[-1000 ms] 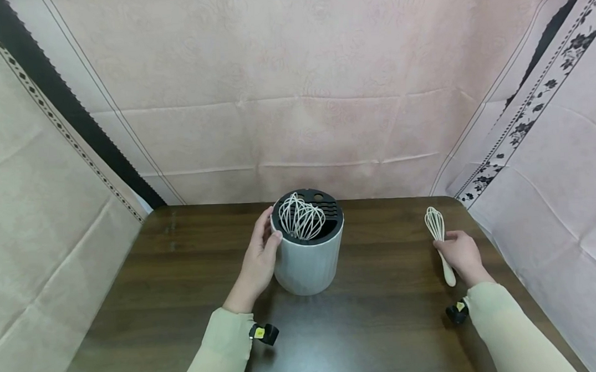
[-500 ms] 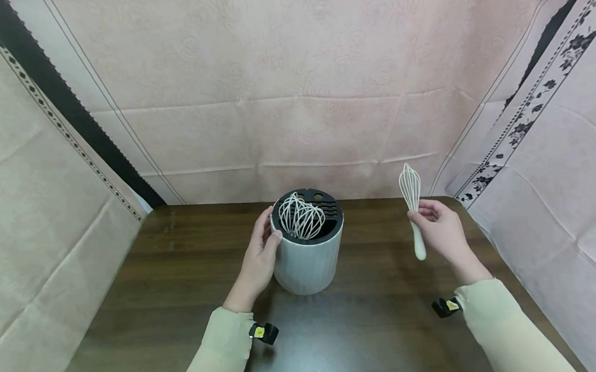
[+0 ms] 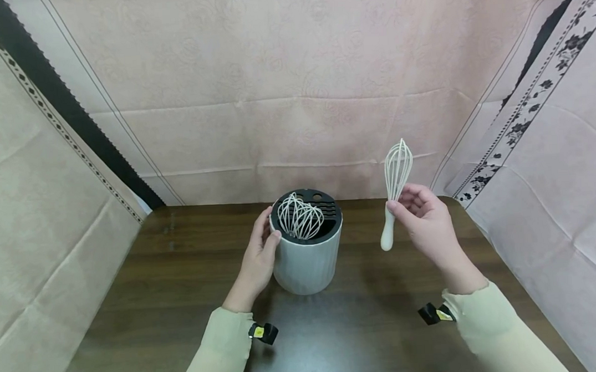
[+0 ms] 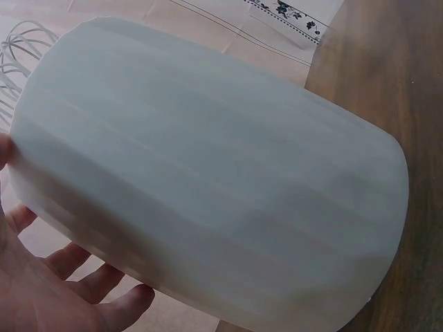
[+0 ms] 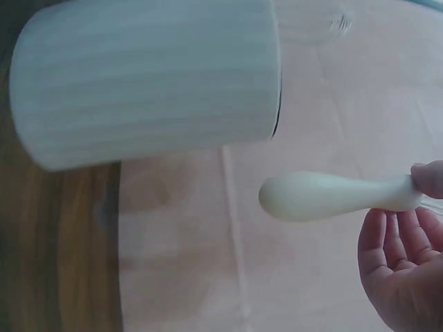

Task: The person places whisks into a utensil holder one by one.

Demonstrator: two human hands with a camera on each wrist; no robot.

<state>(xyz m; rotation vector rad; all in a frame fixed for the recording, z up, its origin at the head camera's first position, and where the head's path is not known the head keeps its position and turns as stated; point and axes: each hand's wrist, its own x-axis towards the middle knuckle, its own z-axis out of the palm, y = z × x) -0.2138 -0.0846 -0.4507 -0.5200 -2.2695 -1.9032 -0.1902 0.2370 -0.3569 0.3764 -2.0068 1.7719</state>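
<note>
A pale grey utensil holder (image 3: 308, 269) with a black slotted lid (image 3: 329, 207) stands upright on the table. The wire head of one white whisk (image 3: 299, 218) pokes out of its opening; its handle is hidden inside. My left hand (image 3: 253, 260) holds the holder's left side, thumb near the rim, and in the left wrist view several fingertips (image 4: 135, 301) press its wall. To the right, my right hand (image 3: 429, 222) pinches a second white whisk (image 3: 387, 232) near the top of its handle. That whisk is raised above the table, wires up, its handle (image 5: 311, 197) apart from the holder.
The brown wooden table (image 3: 183, 302) extends around the holder. Behind it hangs a pinkish cloth (image 3: 294, 97), with pale cloth (image 3: 553, 197) at the right bearing a dark floral border. Another pale cloth (image 3: 45, 219) hangs at the left.
The right hand has lifted the second whisk off the table at the right and brought it leftward, closer to the holder. The left hand and the holder have stayed in place.
</note>
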